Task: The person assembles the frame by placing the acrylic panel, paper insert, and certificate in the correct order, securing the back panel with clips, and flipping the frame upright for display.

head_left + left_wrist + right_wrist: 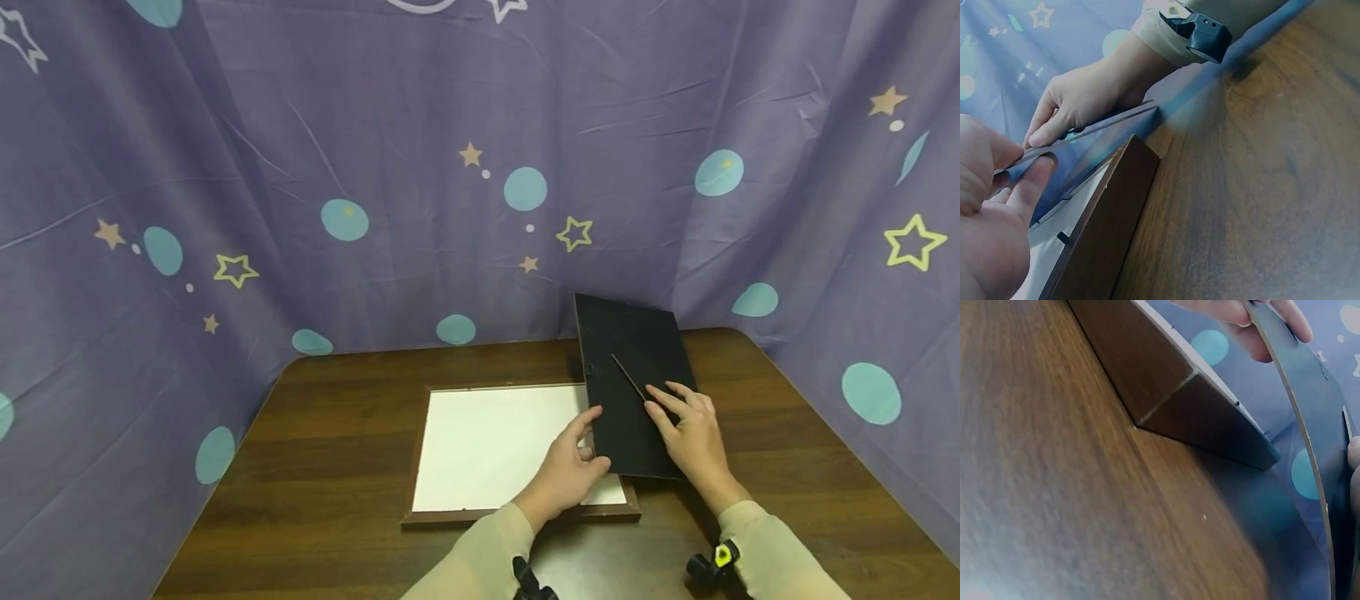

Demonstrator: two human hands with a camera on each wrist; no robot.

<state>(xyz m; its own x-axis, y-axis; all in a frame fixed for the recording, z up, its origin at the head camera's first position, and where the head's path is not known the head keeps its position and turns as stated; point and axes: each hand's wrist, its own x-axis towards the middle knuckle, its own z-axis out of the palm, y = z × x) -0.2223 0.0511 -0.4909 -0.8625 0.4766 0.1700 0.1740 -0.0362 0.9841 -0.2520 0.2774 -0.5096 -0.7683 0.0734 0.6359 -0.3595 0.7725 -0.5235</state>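
A stiff black backing board [637, 342] stands tilted above the right part of a brown picture frame [521, 518] that lies on the table. My left hand [566, 467] pinches the board's left edge between thumb and fingers; some fingers are hidden behind it. On the board's black face, my right hand [693, 433] pinches a thin, raised stand leg [628, 377], its edge seen as a narrow pale line. The leg also shows at the right fingertips in the right wrist view. Inside the frame lies a white panel [495, 450], partly covered by the board.
Small dark tabs [1063, 237] stick up along the frame's inner edge. The brown wooden table [315, 467] runs back to a purple curtain [420, 275] with stars and blue dots. A black wrist camera [708, 567] is strapped to the right sleeve.
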